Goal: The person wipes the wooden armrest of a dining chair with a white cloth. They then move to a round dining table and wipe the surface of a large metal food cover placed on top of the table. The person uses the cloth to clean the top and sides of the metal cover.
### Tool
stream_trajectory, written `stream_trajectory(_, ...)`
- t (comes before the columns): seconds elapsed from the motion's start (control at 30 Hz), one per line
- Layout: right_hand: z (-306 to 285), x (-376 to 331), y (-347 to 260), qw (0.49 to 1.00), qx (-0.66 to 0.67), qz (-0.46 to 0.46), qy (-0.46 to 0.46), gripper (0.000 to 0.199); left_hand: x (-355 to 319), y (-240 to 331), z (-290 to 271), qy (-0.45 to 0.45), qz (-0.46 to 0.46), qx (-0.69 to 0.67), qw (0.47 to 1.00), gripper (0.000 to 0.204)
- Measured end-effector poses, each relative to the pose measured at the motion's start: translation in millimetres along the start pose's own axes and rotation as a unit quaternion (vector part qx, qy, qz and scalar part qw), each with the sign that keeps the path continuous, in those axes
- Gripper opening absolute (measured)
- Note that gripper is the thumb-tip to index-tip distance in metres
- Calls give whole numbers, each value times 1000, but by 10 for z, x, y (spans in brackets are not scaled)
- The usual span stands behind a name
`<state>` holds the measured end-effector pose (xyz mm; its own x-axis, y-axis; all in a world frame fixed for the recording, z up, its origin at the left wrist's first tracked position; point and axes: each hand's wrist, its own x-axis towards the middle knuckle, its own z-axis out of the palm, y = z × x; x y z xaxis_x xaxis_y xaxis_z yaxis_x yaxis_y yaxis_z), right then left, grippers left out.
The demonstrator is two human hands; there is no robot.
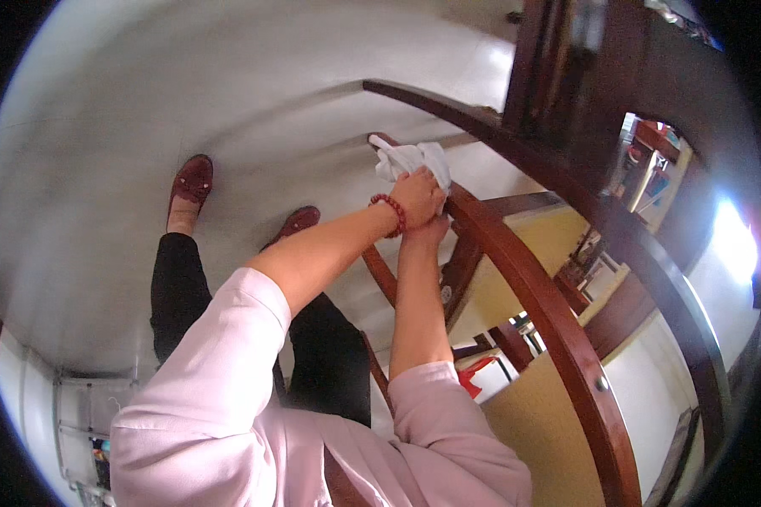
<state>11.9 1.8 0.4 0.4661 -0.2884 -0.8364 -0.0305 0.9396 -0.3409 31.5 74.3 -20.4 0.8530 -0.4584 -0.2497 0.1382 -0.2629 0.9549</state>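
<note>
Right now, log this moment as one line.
left hand: pressing white cloth on wooden rail | right hand: gripping rail underneath | beaded bracelet: left wrist

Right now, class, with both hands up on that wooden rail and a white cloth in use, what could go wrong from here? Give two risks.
1. The left hand presses the white cloth onto the curved wooden handrail with the right hand bunched close beneath it; the cloth's loose end hangs free and might slip off over the drop beyond.
2. The person reaches forward over the rail, above the lower level; leaning further could upset balance on the smooth floor.
</note>
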Motion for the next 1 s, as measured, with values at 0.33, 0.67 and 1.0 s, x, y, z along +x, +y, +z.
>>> stream_trajectory(0.33, 46, -697, -258, 991, 26, 25, -128, 36, -310, 1099, -522, -153, -5, 25, 988, 29)
stream_trajectory(0.67, 208, -867, 3, 997, -49, -53, 5, 31, -519, 896, -470, -35, -151, -354, 922, 27)
stream_trajectory(1.0, -247, -1001, 69, 988, -58, -61, 126, 38, -405, 893, -584, -294, -241, -340, 860, 38)
